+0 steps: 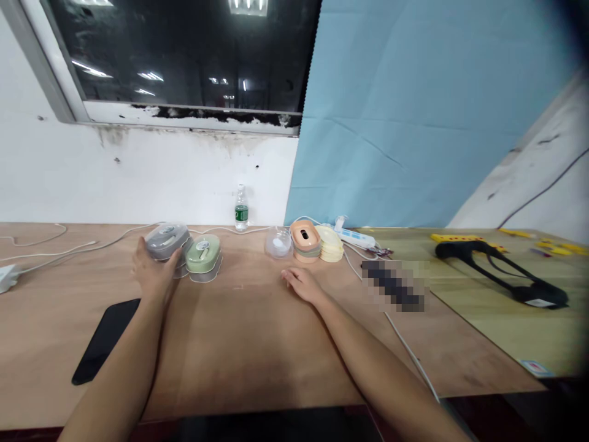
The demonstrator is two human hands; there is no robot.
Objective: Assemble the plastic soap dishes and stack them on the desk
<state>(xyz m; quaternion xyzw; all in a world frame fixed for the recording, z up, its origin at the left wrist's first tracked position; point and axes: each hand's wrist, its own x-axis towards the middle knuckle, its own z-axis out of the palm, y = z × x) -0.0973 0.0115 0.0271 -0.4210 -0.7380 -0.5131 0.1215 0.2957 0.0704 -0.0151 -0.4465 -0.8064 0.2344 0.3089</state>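
Note:
My left hand [151, 270] is wrapped round a grey oval lidded container [166, 240] at the back left of the wooden table [248, 344]. Right beside it stands a green oval container [203, 256] with a clear base. My right hand [301, 283] lies flat on the table with fingers stretched out, holding nothing. Just beyond it stand a clear round bowl [278, 243], an orange oval container [305, 240] and a stack of pale yellow lids [330, 244].
A black phone [107, 339] lies at the near left. A water bottle [241, 209] stands by the wall. A white power strip [354, 237] and cables cross the table; a black headset strap [501, 271] lies on the right board.

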